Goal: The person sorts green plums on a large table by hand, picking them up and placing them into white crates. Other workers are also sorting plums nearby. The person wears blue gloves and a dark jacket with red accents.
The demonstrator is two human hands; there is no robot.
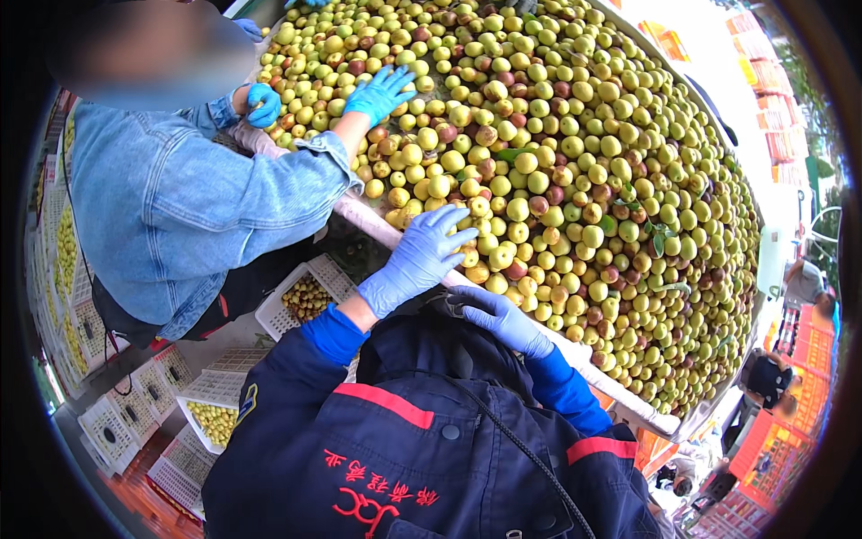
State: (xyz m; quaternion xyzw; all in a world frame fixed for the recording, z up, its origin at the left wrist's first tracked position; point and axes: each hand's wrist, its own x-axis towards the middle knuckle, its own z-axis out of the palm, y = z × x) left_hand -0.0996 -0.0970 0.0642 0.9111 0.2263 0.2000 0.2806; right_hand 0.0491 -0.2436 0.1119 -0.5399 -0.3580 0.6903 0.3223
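A wide heap of jujubes (592, 236), mostly yellow-green with some red-brown ones, lies on a sorting table with a pale padded rim (367, 219). My left hand (424, 256), in a violet-blue glove, reaches over this rim. Its fingers are apart, resting at the near edge of the fruit with nothing seen in the grasp. Farther right, my right hand (502, 320) wears the same kind of glove and is bent over the rim close to my chest. Its palm faces away, so whether it holds a jujube is hidden.
At my left a co-worker in a denim jacket (222, 195) has one blue-gloved hand (380, 94) on the fruit and another (262, 106) by the rim. White plastic crates (276, 313) with jujubes stand below. Orange crates (774, 438) and other people are at far right.
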